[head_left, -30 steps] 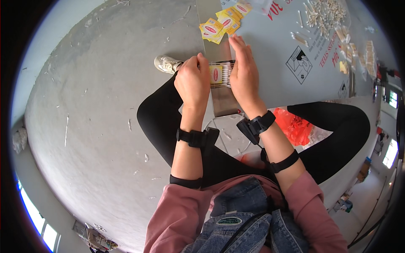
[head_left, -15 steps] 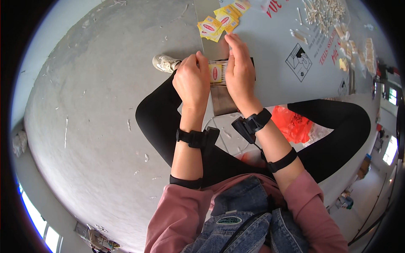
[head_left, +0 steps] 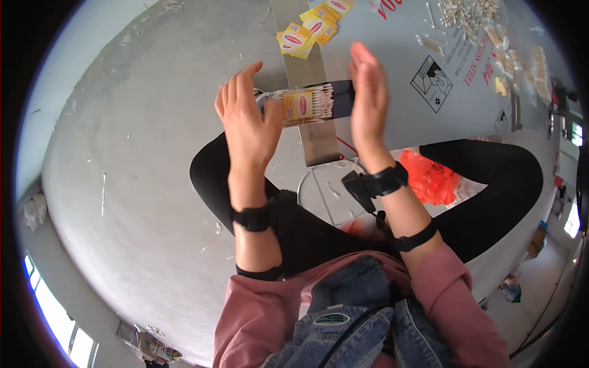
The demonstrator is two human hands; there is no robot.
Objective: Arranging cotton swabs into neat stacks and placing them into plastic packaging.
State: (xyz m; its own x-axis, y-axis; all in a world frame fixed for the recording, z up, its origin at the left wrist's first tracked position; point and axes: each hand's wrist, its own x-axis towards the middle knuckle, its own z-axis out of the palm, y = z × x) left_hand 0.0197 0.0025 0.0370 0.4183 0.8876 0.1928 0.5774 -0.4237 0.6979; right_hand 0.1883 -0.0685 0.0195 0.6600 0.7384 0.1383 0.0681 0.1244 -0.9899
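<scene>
A clear packet of cotton swabs (head_left: 322, 102) with a yellow label card (head_left: 297, 107) inside lies across the table's near-left edge, over a brownish metal strip (head_left: 319, 140). A dark flat piece (head_left: 343, 99) is at its right end. My left hand (head_left: 248, 119) is at the packet's left end, its thumb beside the plastic and its fingers stretched upward, open. To the right of the dark piece, apart from the packet, my right hand (head_left: 370, 104) stands edge-on with straight fingers, slightly blurred, holding nothing visible.
Several yellow label cards (head_left: 307, 34) lie at the table's far left. Loose cotton swabs (head_left: 469, 21) are heaped at the far right, with bundled swabs (head_left: 515, 67) nearby. A red plastic bag (head_left: 429, 178) is below the grey table (head_left: 392, 132), between my legs.
My hands have moved apart, left hand to the left and right hand to the right. The swab packet, largely covered between them before, now shows more fully and lies farther left.
</scene>
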